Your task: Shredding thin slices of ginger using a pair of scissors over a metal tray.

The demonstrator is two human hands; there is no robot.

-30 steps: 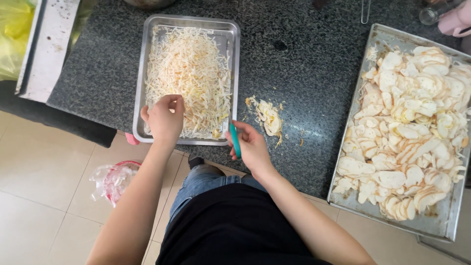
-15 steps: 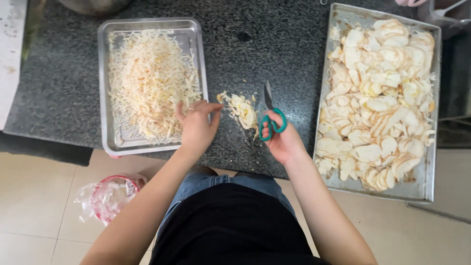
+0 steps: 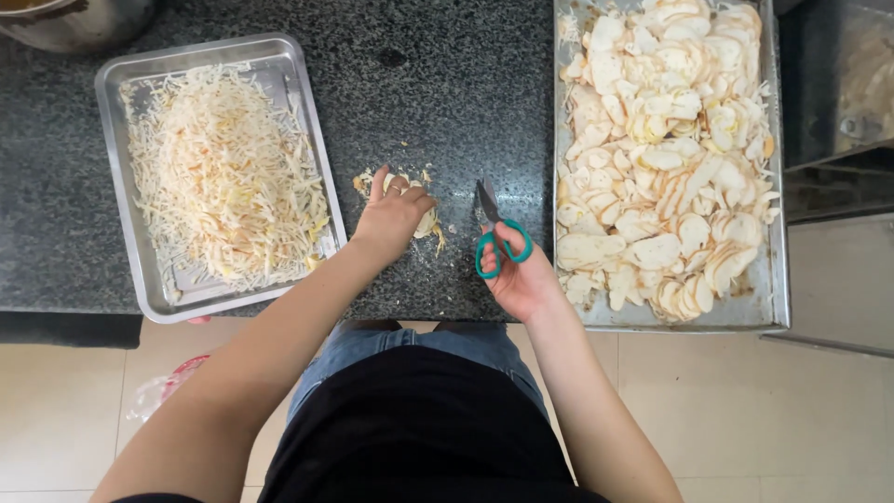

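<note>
My left hand (image 3: 392,214) rests palm down on a small pile of pale cut pieces (image 3: 426,222) on the dark speckled counter (image 3: 438,102), fingers curled over them. My right hand (image 3: 521,272) grips a pair of scissors with teal handles (image 3: 496,238), blades shut and pointing away from me, just right of the pile. A steel tray of fine pale shreds (image 3: 223,172) lies to the left of my left hand. A larger steel tray heaped with pale round slices (image 3: 666,149) sits close to the right of the scissors.
A metal pot (image 3: 74,19) shows at the top left corner. A dark metal unit (image 3: 838,102) stands right of the slice tray. Below the counter edge is beige tiled floor (image 3: 56,410), with a clear plastic bag with red (image 3: 158,396) near my left arm.
My left hand left the shred tray and came down on the small pile. My right hand with the scissors shifted right of the pile. The view has moved rightward.
</note>
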